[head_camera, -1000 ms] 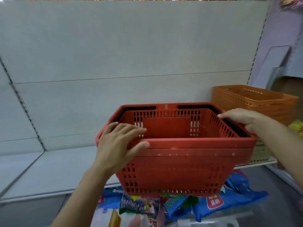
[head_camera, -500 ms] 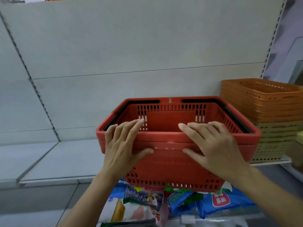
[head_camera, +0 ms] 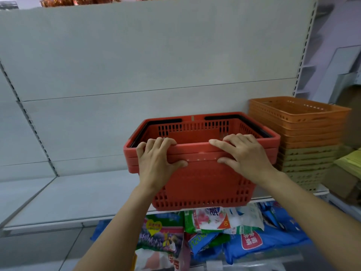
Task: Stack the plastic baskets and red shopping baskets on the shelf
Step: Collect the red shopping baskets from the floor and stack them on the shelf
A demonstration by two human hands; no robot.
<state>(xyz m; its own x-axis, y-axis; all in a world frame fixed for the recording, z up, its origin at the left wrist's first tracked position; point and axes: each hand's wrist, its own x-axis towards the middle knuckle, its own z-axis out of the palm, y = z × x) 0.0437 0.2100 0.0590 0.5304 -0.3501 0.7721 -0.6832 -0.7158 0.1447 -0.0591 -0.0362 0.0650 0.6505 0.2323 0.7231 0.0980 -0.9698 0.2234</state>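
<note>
Nested red shopping baskets, rigid slotted plastic with tapered walls and black handles folded along the rim, resting on the smooth grey shelf. Gripped at the near rim by left hand and right hand, fingers curled over, thumbs below. Just right of them, stacked orange and beige perforated plastic baskets

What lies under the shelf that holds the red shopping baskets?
Under the shelf, colourful product bags are piled below the red shopping baskets. The arms and baskets cover part of the pile, so what lies further back cannot be seen.
</note>
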